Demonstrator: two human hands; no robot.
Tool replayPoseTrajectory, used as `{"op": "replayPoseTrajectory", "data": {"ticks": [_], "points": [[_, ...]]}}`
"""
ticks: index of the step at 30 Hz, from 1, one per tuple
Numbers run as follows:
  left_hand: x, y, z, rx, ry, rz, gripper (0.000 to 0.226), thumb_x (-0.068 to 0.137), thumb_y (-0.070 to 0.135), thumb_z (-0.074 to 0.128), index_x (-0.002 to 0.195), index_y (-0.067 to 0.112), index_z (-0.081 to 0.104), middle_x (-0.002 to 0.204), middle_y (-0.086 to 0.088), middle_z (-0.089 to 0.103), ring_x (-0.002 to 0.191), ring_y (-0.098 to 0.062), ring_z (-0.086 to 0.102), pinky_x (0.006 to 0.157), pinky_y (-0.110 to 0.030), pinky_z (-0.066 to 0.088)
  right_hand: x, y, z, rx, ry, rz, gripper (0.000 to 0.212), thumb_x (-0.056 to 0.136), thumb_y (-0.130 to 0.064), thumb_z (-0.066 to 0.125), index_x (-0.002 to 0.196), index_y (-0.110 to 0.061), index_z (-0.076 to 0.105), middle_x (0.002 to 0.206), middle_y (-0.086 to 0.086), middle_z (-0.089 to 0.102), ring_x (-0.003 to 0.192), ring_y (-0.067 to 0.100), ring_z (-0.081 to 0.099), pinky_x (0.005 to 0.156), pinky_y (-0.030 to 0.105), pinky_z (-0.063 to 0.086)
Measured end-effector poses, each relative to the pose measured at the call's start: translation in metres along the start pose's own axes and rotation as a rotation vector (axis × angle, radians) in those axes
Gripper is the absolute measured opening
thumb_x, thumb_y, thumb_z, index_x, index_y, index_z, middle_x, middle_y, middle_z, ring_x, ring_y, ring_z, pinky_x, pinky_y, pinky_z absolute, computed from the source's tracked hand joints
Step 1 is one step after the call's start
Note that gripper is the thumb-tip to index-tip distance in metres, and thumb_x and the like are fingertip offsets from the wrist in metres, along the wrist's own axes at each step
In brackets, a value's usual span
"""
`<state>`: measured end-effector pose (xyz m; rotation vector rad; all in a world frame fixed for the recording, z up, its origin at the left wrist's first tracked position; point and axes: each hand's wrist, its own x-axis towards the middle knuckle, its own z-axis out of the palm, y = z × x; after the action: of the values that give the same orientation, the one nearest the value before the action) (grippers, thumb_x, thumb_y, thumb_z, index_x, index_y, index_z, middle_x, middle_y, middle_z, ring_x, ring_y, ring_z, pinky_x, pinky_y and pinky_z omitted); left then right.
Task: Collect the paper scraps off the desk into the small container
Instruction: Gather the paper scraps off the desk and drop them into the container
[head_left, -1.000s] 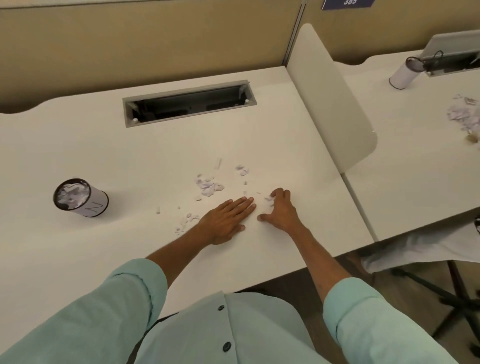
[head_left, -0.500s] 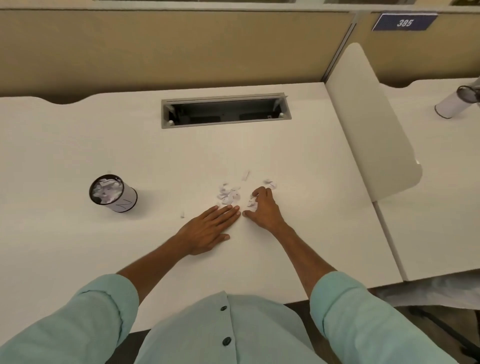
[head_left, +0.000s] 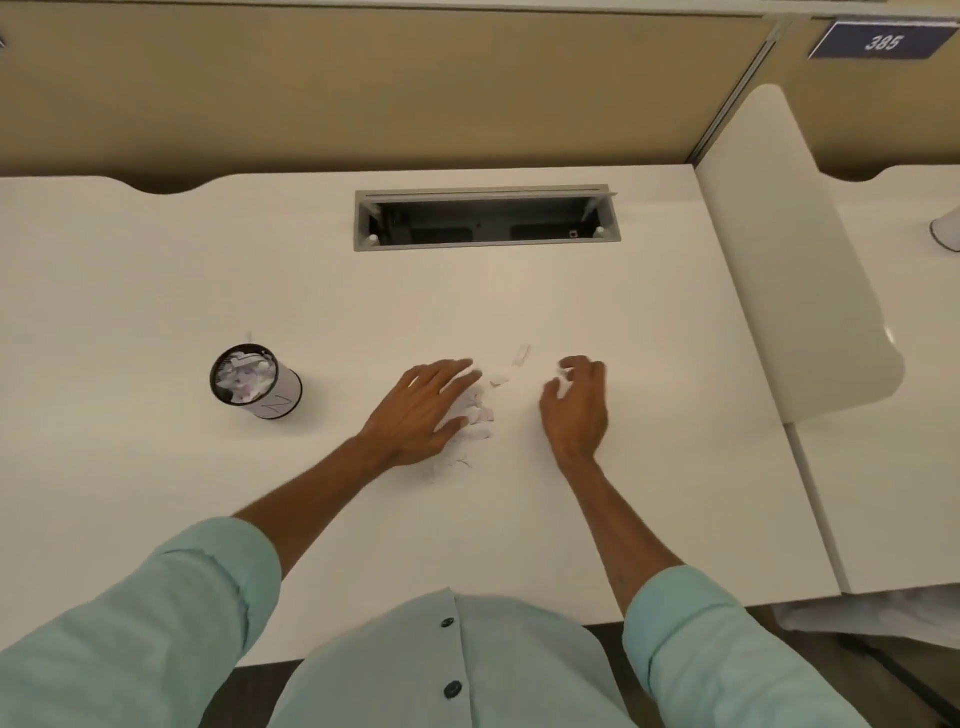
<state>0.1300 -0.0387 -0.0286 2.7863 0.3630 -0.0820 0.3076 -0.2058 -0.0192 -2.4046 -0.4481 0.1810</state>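
The white tabletop (head_left: 156, 270) runs wide and bare to the 9 o'clock side and toward the near edge at 6 o'clock, where the person's pale green shirt meets it. At 12 o'clock a grey cable tray (head_left: 487, 218) is sunk into the surface, its lid open, and behind it stands a tan partition wall (head_left: 363, 88). At 3 o'clock a white divider panel (head_left: 795, 270) rises along the right edge, closing that side off; beyond it lies a second desk.

The small container (head_left: 255, 382), a white cup with a dark rim, stands upright at about 9 o'clock from the hands, well apart from them, already holding crumpled paper. Bare surface lies between it and the left hand.

The paper scraps (head_left: 480, 413) sit in a loose heap near the middle of the tabletop, just beside the left hand's fingertips, with a few stray bits at 12 o'clock of the heap and some thin ones trailing toward 6 o'clock.

The left hand (head_left: 426, 413) lies low over the surface, palm down, fingers spread and pointing toward 1 o'clock, its edge against the heap, gripping nothing. The right hand (head_left: 576, 402) is at 3 o'clock of the heap, apart from it, fingers curled inward with a bit of white paper showing at the fingertips; whether it is truly pinched I cannot tell. Both forearms are bare, sleeves rolled above the elbows.
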Motion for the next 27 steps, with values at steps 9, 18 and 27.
{"op": "replayPoseTrajectory", "data": {"ticks": [9,18,27], "points": [[0.051,0.016,0.006,-0.052,-0.147,-0.063,0.079,0.099,0.055,0.067,0.166,0.027,0.034,0.172,0.002,0.032,0.154,-0.025,0.037,0.120,-0.041,0.037,0.048,0.000,0.004,-0.065,-0.302,0.050,0.035,0.101,-0.039,0.066,0.129,-0.019,0.059,0.133,0.006,0.052,0.111,0.025,0.067,0.096,0.042,0.058],[0.014,-0.009,0.004,-0.055,-0.147,-0.082,0.052,0.105,0.042,0.065,0.149,0.020,0.049,0.161,0.000,0.041,0.141,-0.025,0.047,0.109,-0.041,0.046,0.023,-0.035,0.039,-0.226,-0.535,-0.325,0.026,0.101,-0.025,0.062,0.127,-0.020,0.059,0.126,0.005,0.050,0.112,0.024,0.058,0.084,0.044,0.060],[-0.051,-0.025,0.002,-0.097,-0.093,-0.133,0.041,0.109,0.030,0.063,0.145,0.015,0.053,0.155,-0.001,0.049,0.137,-0.026,0.051,0.108,-0.040,0.048,-0.051,-0.052,0.057,-0.150,-0.675,-0.449,0.026,0.104,-0.027,0.059,0.129,-0.020,0.062,0.128,0.003,0.054,0.111,0.022,0.062,0.085,0.039,0.058]]}}
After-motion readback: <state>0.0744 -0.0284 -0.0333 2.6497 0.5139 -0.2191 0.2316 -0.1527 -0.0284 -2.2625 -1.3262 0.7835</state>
